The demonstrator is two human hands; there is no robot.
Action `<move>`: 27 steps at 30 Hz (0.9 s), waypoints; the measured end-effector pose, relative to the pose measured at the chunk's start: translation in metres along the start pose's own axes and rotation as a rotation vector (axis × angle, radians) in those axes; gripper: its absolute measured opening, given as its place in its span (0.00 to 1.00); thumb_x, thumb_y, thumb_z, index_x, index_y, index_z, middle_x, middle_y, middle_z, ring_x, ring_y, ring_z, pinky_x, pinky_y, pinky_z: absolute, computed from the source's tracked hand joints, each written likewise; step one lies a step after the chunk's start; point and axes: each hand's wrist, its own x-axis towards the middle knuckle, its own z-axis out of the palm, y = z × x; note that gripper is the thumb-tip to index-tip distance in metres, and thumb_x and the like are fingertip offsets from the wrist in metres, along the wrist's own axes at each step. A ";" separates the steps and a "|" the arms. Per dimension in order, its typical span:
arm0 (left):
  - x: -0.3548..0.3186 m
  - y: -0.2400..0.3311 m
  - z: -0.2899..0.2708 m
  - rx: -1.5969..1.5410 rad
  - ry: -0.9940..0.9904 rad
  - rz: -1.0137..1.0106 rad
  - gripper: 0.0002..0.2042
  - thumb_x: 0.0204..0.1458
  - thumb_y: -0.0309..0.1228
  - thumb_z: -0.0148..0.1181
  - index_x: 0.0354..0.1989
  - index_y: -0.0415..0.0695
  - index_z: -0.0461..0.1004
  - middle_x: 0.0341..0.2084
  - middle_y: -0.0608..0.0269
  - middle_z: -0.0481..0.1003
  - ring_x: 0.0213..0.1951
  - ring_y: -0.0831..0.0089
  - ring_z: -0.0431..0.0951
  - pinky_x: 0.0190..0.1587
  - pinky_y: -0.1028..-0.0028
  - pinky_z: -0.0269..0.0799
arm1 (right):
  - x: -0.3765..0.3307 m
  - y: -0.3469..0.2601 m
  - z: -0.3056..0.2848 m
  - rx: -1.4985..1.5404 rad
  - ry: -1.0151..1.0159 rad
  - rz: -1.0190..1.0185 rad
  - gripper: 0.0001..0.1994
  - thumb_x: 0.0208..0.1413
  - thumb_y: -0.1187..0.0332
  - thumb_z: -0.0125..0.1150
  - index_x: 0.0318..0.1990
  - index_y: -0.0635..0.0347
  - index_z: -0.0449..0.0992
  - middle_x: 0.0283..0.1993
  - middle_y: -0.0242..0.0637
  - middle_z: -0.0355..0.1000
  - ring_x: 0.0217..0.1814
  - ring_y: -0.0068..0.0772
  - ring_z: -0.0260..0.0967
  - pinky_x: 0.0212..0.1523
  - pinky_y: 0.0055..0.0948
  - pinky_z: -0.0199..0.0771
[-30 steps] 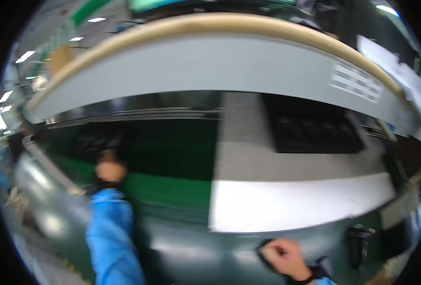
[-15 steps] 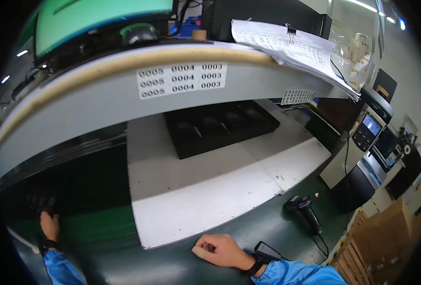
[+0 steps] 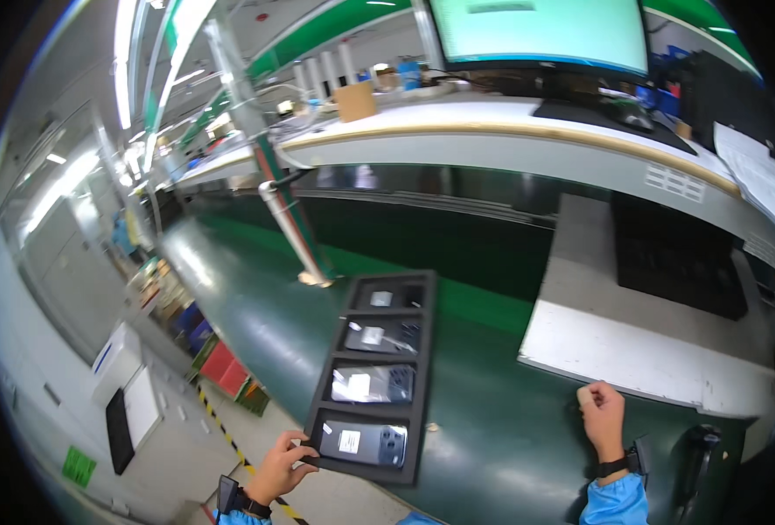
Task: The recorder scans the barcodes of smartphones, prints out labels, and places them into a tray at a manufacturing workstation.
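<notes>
A long black tray lies on the green worktop, with several compartments in a row. Each compartment holds a dark smartphone with a white label on its back; the phones' camera bumps face right. My left hand grips the tray's near left corner between thumb and fingers. Away to the right, my right hand rests curled just in front of a white board, and nothing shows in its fingers. A second black tray lies on that board, partly under the shelf.
A dark barcode scanner lies at the right, near my right hand. A metal post rises from the worktop beyond the tray. The raised shelf carries a monitor and papers. The worktop's left edge drops to the floor.
The view has swung left, bringing the whole phone tray and my left hand on its corner into sight. My right hand is still curled near the white board.
</notes>
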 end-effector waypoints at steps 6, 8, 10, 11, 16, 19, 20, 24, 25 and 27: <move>-0.027 -0.112 -0.049 0.150 0.198 -0.092 0.14 0.56 0.22 0.53 0.49 0.47 0.78 0.45 0.48 0.73 0.48 0.53 0.75 0.52 0.64 0.72 | 0.005 0.007 0.005 0.008 -0.040 -0.083 0.09 0.59 0.70 0.62 0.29 0.64 0.73 0.21 0.25 0.67 0.22 0.14 0.61 0.23 0.19 0.61; 0.017 -0.163 -0.052 0.125 0.269 -0.023 0.16 0.63 0.28 0.41 0.45 0.39 0.79 0.42 0.48 0.77 0.50 0.52 0.75 0.55 0.60 0.69 | 0.008 0.016 0.006 -0.042 -0.022 -0.099 0.10 0.60 0.68 0.61 0.29 0.61 0.72 0.20 0.25 0.66 0.20 0.14 0.61 0.19 0.18 0.59; 0.070 -0.186 -0.053 -0.012 0.215 -0.327 0.24 0.64 0.44 0.41 0.45 0.34 0.76 0.47 0.44 0.77 0.51 0.45 0.74 0.57 0.56 0.68 | 0.003 0.006 0.006 -0.014 -0.046 -0.051 0.08 0.59 0.69 0.62 0.30 0.63 0.74 0.21 0.25 0.66 0.22 0.15 0.61 0.23 0.19 0.60; 0.089 -0.229 -0.040 0.028 0.328 -0.465 0.29 0.64 0.51 0.37 0.50 0.36 0.74 0.50 0.42 0.76 0.54 0.43 0.73 0.59 0.56 0.66 | 0.004 0.006 0.012 0.017 -0.064 -0.047 0.09 0.59 0.69 0.62 0.30 0.63 0.73 0.21 0.25 0.66 0.21 0.14 0.61 0.23 0.19 0.60; 0.215 -0.130 0.000 0.195 0.299 -0.745 0.34 0.54 0.67 0.44 0.62 0.61 0.73 0.66 0.40 0.60 0.67 0.38 0.56 0.68 0.41 0.46 | 0.002 0.013 0.010 -0.055 -0.032 -0.042 0.09 0.58 0.70 0.62 0.29 0.65 0.73 0.21 0.25 0.67 0.23 0.15 0.61 0.24 0.19 0.61; 0.256 -0.071 0.018 0.250 0.222 -0.543 0.31 0.55 0.67 0.45 0.59 0.62 0.75 0.66 0.48 0.62 0.66 0.44 0.60 0.66 0.42 0.50 | -0.020 -0.014 0.009 -0.211 0.026 -0.142 0.08 0.55 0.71 0.63 0.29 0.67 0.75 0.23 0.30 0.71 0.24 0.19 0.65 0.27 0.24 0.66; 0.255 -0.047 0.025 0.271 0.186 -0.482 0.31 0.55 0.67 0.45 0.59 0.62 0.75 0.65 0.48 0.63 0.66 0.45 0.61 0.66 0.43 0.52 | -0.033 -0.028 0.008 -0.291 -0.019 -0.148 0.07 0.56 0.71 0.62 0.30 0.67 0.76 0.24 0.29 0.73 0.25 0.20 0.67 0.29 0.23 0.67; 0.224 0.005 0.029 0.225 0.041 -0.244 0.29 0.58 0.60 0.49 0.63 0.57 0.71 0.63 0.49 0.66 0.62 0.44 0.65 0.63 0.50 0.59 | -0.104 -0.107 -0.015 -0.522 -0.258 0.072 0.16 0.59 0.59 0.63 0.46 0.64 0.79 0.37 0.49 0.79 0.38 0.40 0.78 0.40 0.34 0.76; 0.216 0.006 0.036 0.115 0.023 -0.149 0.29 0.59 0.56 0.51 0.64 0.53 0.70 0.62 0.48 0.66 0.61 0.45 0.66 0.63 0.53 0.60 | -0.117 -0.108 -0.024 -0.528 -0.260 0.173 0.18 0.60 0.61 0.64 0.51 0.65 0.78 0.40 0.49 0.80 0.40 0.36 0.78 0.42 0.32 0.76; 0.204 -0.003 0.058 -0.060 0.070 0.110 0.29 0.61 0.49 0.53 0.65 0.43 0.67 0.61 0.47 0.68 0.60 0.47 0.67 0.64 0.58 0.61 | -0.136 -0.071 -0.047 -0.306 -0.138 0.332 0.20 0.61 0.62 0.64 0.54 0.69 0.75 0.44 0.44 0.80 0.43 0.33 0.77 0.45 0.30 0.75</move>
